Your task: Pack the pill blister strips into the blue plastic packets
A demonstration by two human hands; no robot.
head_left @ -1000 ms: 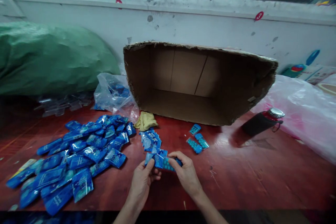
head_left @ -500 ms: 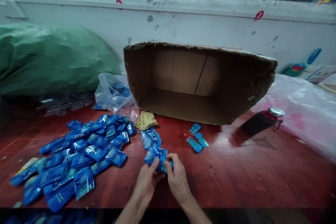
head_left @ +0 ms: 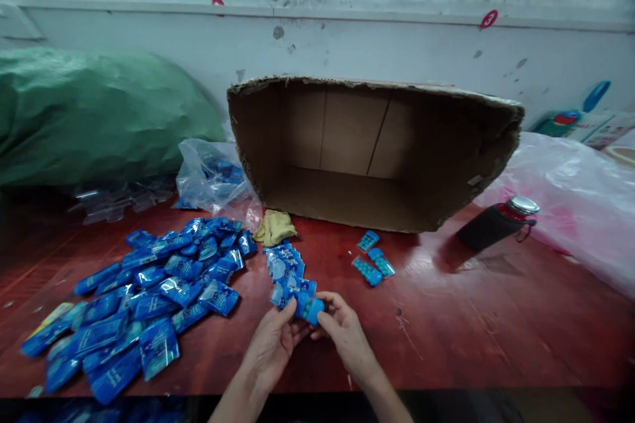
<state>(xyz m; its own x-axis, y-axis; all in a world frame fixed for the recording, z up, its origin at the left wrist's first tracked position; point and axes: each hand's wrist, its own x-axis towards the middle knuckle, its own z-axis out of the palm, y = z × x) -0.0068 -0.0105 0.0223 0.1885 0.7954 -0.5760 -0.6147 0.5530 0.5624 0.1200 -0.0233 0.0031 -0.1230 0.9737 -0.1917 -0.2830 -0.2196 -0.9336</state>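
Note:
Low over the front of the table, a small clear container of blue beads with a blue cap (head_left: 313, 311) is held between my hands. My left hand (head_left: 272, 338) pinches its left end, thumb on top and fingers curled beneath. At the capped end, my right hand (head_left: 346, 332) grips it between thumb and fingers. Just beyond my fingertips runs an overlapping row of flat blue printed packets (head_left: 286, 266). Part of the container is hidden under my left thumb, and I cannot tell whether a packet is held with it.
Left lies a heap of glossy blue pouches (head_left: 159, 284). Three bead containers (head_left: 368, 271) lie right of the row. Behind stand an open cardboard box (head_left: 347, 201), a yellow cloth (head_left: 275, 228), a plastic bag (head_left: 208, 172) and a green sack (head_left: 99, 112). A bottle (head_left: 491, 228) leans at right.
My hands drew closer together, then my right hand shifted slightly outward. The container turned, so its blue cap now shows between my hands. The row and the heap look unchanged.

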